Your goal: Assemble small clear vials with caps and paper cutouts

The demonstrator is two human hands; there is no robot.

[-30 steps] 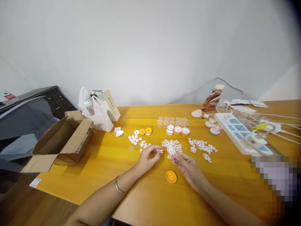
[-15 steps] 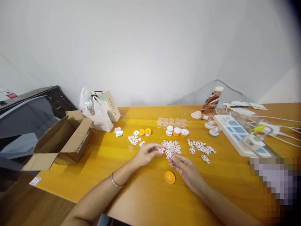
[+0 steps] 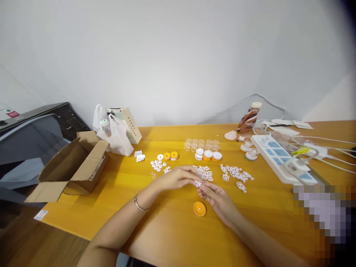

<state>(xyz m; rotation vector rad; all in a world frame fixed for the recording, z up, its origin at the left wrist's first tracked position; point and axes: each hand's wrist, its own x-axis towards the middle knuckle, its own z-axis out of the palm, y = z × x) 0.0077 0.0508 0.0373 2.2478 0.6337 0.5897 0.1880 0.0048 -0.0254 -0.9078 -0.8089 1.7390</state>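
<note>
Near the middle of the table my left hand [image 3: 178, 178] and my right hand [image 3: 216, 198] meet fingertip to fingertip. Between them is a small white openwork plastic piece [image 3: 198, 184], pinched by the fingers of both hands. Fingertips hide part of it, so I cannot tell whether it is one piece or two together. Just beyond lies a pile of similar white openwork pieces [image 3: 206, 173]. A shallow round orange cup [image 3: 199, 209] with a pale centre sits on the table, nearer to me and below the hands.
More openwork pieces [image 3: 236, 172] lie to the right. Clear cups [image 3: 201, 142] and white-and-orange round parts [image 3: 208, 155] stand behind, with small white caps [image 3: 158, 165] leftward. A cardboard box [image 3: 72, 167], a plastic bag [image 3: 119, 139], a bottle [image 3: 249, 118] and a power strip [image 3: 275, 157] flank them.
My left hand has moved right, bringing its white openwork piece to the one in my right hand. My right hand has stayed nearly in place. The view has shifted slightly.
</note>
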